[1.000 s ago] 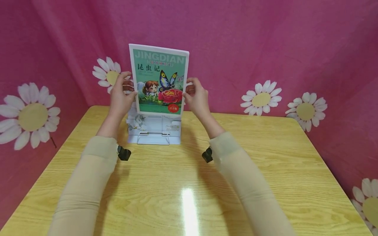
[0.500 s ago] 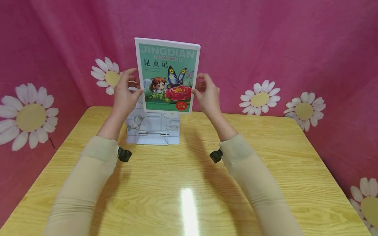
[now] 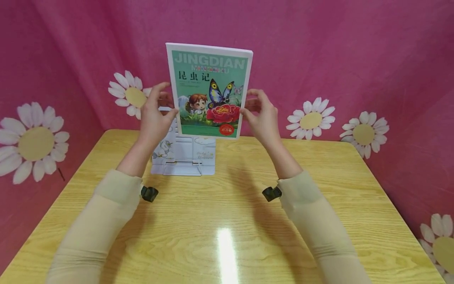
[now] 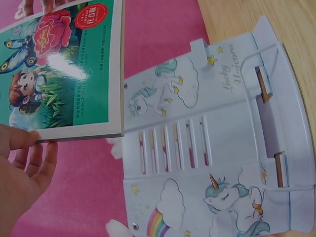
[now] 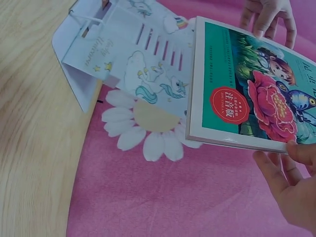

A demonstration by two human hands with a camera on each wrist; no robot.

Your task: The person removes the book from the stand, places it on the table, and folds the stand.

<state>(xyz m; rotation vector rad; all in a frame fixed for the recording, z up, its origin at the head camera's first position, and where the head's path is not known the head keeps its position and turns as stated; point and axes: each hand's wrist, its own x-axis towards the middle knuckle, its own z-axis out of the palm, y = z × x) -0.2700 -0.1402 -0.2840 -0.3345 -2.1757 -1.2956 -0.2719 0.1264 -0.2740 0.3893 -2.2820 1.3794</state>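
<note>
A children's book (image 3: 209, 90) with a green cover, a butterfly and a red flower is held up off the table, cover toward the head camera. My left hand (image 3: 155, 116) pinches its left edge, thumb in front and fingers behind. At the opposite edge my right hand (image 3: 263, 116) grips it the same way. Behind and below the book stands a white book stand (image 3: 186, 157) printed with unicorns; its upper part is hidden by the book in the head view. The left wrist view shows the stand's slotted back (image 4: 227, 133) apart from the book's lower edge.
The stand rests near the far edge of a wooden table (image 3: 198, 221). A pink curtain (image 3: 269, 51) with large white daisies hangs close behind and along both sides. Small black wrist devices (image 3: 149, 193) sit at both cuffs.
Both hands have carried the book to the right and slightly up and closer, away from in front of the stand. More of the stand's left side shows now; the stand has stayed put.
</note>
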